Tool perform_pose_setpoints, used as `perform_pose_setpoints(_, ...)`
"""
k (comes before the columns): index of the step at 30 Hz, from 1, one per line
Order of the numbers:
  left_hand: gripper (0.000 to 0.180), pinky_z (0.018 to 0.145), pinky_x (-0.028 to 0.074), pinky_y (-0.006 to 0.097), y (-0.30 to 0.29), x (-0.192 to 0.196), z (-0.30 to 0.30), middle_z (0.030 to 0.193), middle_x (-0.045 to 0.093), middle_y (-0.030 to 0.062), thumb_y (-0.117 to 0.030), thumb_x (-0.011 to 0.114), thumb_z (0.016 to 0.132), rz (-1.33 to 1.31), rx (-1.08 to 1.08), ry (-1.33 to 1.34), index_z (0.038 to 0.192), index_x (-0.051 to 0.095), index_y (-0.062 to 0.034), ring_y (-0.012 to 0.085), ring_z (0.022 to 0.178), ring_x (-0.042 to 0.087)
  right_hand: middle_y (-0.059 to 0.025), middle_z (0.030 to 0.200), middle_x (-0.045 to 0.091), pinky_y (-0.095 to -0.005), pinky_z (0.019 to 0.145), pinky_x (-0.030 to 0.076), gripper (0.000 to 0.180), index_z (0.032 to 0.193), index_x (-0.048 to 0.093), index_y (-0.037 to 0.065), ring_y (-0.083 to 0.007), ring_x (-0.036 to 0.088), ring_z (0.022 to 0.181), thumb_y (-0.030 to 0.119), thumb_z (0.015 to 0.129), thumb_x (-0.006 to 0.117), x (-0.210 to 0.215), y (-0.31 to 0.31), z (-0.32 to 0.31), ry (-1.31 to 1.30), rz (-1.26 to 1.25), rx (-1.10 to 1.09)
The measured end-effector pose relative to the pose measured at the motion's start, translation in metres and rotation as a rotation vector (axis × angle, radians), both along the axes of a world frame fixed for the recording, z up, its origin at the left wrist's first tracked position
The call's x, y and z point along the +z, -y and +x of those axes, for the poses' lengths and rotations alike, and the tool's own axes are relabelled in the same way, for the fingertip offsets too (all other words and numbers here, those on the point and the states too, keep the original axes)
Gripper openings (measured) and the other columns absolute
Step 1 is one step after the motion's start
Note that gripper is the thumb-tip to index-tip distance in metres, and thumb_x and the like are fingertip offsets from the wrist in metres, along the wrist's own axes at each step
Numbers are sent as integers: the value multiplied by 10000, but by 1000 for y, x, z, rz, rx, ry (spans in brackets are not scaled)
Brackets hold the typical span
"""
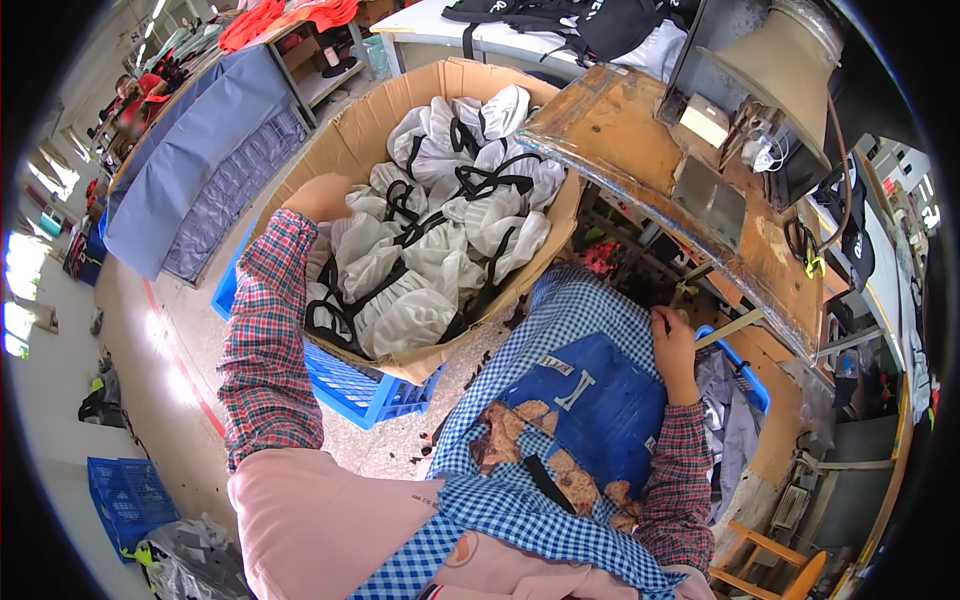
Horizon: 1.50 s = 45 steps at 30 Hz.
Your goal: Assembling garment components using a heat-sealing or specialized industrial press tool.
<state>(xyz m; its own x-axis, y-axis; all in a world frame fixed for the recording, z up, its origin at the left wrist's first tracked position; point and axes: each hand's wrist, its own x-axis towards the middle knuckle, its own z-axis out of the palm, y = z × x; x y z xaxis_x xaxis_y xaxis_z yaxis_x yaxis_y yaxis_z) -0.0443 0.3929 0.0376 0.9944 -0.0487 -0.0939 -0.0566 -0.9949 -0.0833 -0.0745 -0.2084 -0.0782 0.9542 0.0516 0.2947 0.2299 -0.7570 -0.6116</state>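
A large cardboard box (350,112) stands before me, heaped with white fabric pieces (410,315) that have black straps or edging. At its left side, my left hand (322,197) is over the rim, beside the white fabric; its fingers are blurred, so I cannot make out whether it grips anything. My right hand (676,350) rests at the right side of my lap on the blue checked apron (600,303), fingers apart and holding nothing I can see. The apron has a dark blue patch (600,385) and worn, peeling brown areas.
A blue plastic crate (385,398) sits under the box. To the right is a worn wooden worktable (590,125) with a lamp-like shade (790,65) above it. Black bags (610,30) lie on a white table behind. A wooden stool (790,575) stands lower right.
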Motion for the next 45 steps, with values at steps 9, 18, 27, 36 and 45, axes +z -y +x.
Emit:
perform_pose_setpoints(9,274,745,518,431,8,-5,17,848,684,192,-254,683,758,-190,54,148,893,681,-15,353,813,663,-225,812,644,-434,700,481,186,958,690,30,-381,618,779,177,902,590,-3,-2,-1,51,42,15)
perform_pose_setpoints(18,331,812,527,441,32,-5,22,968,692,174,-312,696,774,-101,103,133,973,692,-47,341,921,667,-224,783,642,-421,677,480,190,967,692,21,-368,619,741,168,898,594,6,-4,-4,46,89,14)
perform_pose_setpoints(27,350,836,514,469,68,9,35,1075,654,209,-230,681,769,-150,127,329,1072,650,-57,381,995,631,-210,817,664,-399,662,496,201,981,686,15,-346,642,736,181,907,600,7,5,-5,-38,119,-50)
perform_pose_setpoints(36,549,838,496,445,133,-2,25,1025,633,231,-258,814,709,-384,-311,344,1147,567,-35,383,977,617,-196,859,683,-397,685,516,200,989,685,27,-351,661,776,187,909,597,-2,3,-6,23,101,-12)
perform_pose_setpoints(45,490,666,498,345,147,80,10,800,653,173,-354,770,814,-630,-136,571,1088,604,16,242,691,626,-195,902,687,-401,720,526,196,999,680,39,-356,668,836,184,902,591,0,5,-5,-34,123,-28)
